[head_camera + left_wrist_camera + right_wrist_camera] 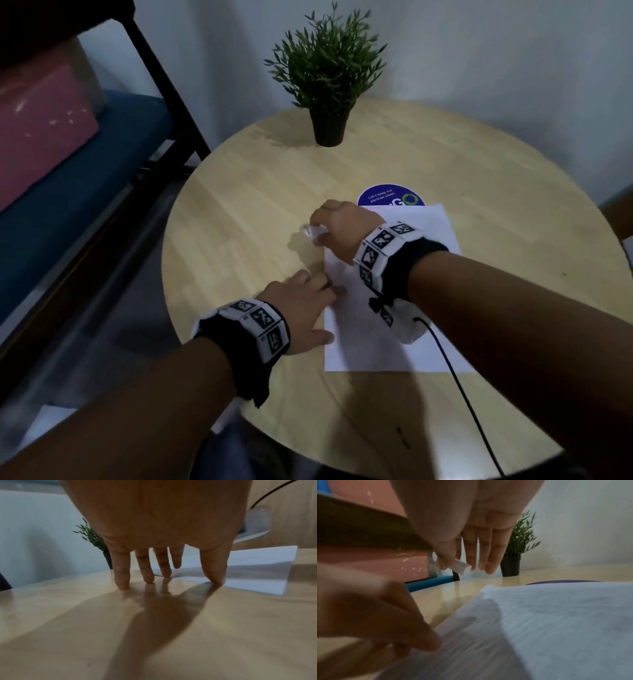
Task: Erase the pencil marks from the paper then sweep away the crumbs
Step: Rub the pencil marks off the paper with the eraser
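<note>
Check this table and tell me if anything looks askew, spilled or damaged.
Nothing spilled or damaged. The paper lies slightly skewed, covering part of the round blue sticker. The right hand holds the white eraser off the sheet's left edge; the left hand rests fingertips at that edge. The potted plant stands upright. Crumbs can't be made out.

- Right hand pinches white eraser over paper's left edge.
- Left hand spread flat, fingertips on paper.
- Potted plant on round table.
</note>
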Available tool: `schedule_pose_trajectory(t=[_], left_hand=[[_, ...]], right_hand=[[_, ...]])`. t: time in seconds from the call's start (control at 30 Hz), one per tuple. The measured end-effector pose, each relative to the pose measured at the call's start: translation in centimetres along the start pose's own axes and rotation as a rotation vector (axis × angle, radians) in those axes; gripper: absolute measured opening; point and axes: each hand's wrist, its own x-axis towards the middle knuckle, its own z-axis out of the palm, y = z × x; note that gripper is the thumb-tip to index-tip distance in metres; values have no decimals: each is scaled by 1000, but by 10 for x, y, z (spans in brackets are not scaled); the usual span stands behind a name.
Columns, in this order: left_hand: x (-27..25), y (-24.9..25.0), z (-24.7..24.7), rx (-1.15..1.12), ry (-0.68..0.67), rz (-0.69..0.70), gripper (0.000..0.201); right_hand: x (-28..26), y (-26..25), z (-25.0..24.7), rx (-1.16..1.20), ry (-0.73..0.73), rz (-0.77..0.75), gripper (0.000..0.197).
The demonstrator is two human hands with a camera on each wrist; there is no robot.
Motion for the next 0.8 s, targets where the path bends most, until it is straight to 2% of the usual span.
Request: schedule_pose_trajectory(t=[0.07, 0.2, 0.3, 0.43, 0.5, 0.57, 0.67, 0.73, 0.8], left_hand=[[0, 2, 1, -7, 30, -15, 67], [-11, 10, 11, -166, 27, -38, 76], [-19, 23, 13, -231, -1, -12, 72], [-15, 31, 11, -319, 96, 7, 56], [-9, 28, 6, -328, 169, -33, 66], [-3, 21, 1, -280, 186, -109, 81], [3, 11, 4, -165, 75, -175, 95], [5, 7, 9, -198, 29, -186, 98], [6, 6, 13, -241, 44, -183, 100]], right_hand=[[-23, 6, 1, 71, 50, 91, 20], [-81, 27, 14, 58, -167, 322, 34], [-112, 36, 24, 83, -223, 389, 32], [-133, 29, 31, 75, -273, 369, 20], [-143, 25, 29, 79, -276, 315, 24], [-152, 23, 24, 87, -326, 276, 28], [-152, 27, 19, 91, -357, 243, 27], [-142, 32, 16, 133, -257, 253, 20], [-128, 33, 14, 187, -126, 298, 22]])
